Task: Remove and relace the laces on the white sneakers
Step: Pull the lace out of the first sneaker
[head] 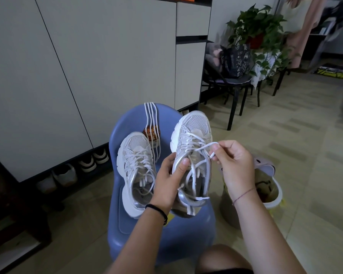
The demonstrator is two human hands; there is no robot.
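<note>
Left hand [167,175] grips the white-and-silver mesh sneaker [194,127] by its silver collar, thumb curled over the rim, holding it above the blue plastic child's chair [166,234] with the toe pointing away. Right hand [234,163] pinches the white lace tip [212,154] between thumb and fingers [216,148], just beside the upper eyelets. The lace is loose and half undone, with slack hanging into the shoe opening.

Second matching white sneaker [135,153] rests on the chair seat, left of the held one and still laced. Its insole print is too small to read. Spare white laces [151,119] drape over the chair back, across an orange cartoon sticker [151,133].

Black hair tie [158,210] on left wrist, thin red string [244,194] on right wrist. Beige bin with lilac lid [273,196] stands on the floor to the right.
</note>
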